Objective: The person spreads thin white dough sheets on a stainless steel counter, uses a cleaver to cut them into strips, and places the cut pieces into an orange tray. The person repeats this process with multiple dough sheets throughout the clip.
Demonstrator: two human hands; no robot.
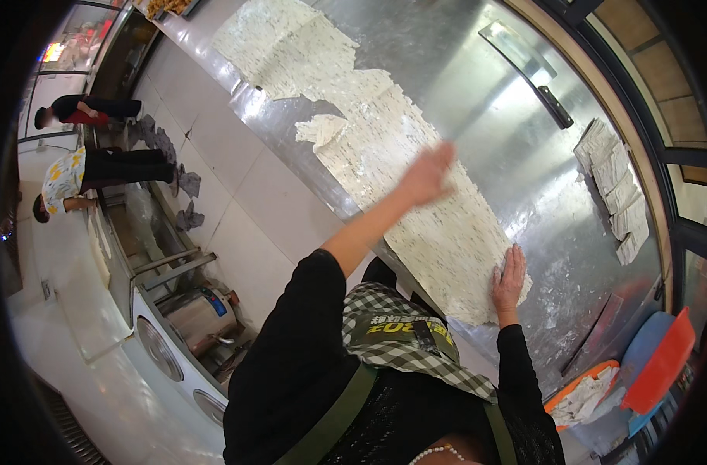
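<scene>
A long, torn-edged sheet of pale dough [382, 125] with dark specks lies across the stainless steel table [446, 75]. My left hand [427, 176], blurred, is over the middle of the sheet with the thumb apart and nothing held. Whether it touches the dough cannot be told. Flat on the sheet's near right end rests my right hand [510, 279], fingers extended along the edge. Part of the sheet folds back in a ragged flap [324, 132] on its left side. White powder dusts the dough and the table around it.
A broad-bladed knife [525, 70] with a black handle lies at the far right, beside overlapping folded pale strips [612, 186]. Near right are an orange basin [606, 369] holding pale pieces, and a red basin [661, 360]. Two people [112, 165] stand at the left counter.
</scene>
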